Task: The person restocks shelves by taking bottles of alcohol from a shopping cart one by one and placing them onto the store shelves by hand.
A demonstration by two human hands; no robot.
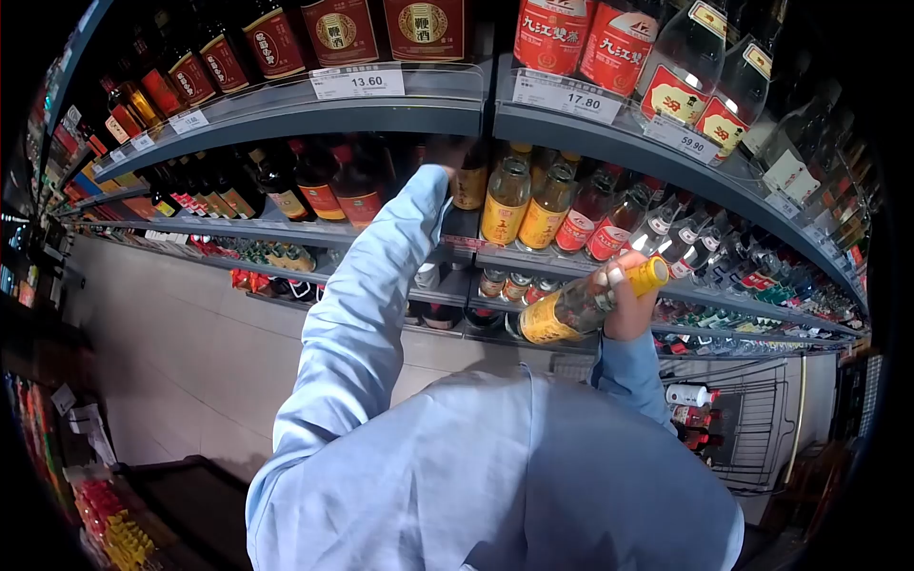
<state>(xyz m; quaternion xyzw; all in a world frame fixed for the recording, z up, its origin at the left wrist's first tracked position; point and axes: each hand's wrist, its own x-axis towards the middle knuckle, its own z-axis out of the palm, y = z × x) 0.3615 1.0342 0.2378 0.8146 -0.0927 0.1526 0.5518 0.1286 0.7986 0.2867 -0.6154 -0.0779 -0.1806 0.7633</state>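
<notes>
My right hand (628, 303) is wrapped round the neck of a glass bottle (554, 319) with a yellow cap and yellow label. That bottle is tilted, its cap up to the right and its base down to the left, in front of the shelves. My left hand (451, 152) reaches into the middle shelf, beside a dark bottle with a gold label (469, 188). Shadow hides its fingers, so I cannot tell whether it grips anything. Just right of it stand yellow-labelled clear bottles (505, 202) and red-labelled bottles (579, 217).
An upper shelf edge (428, 112) with price tags juts out above my left hand. Red boxes (338, 33) and large bottles (678, 62) stand on it. A wire shopping cart (762, 419) holding several bottles is at the lower right. Tiled floor (190, 333) lies at left.
</notes>
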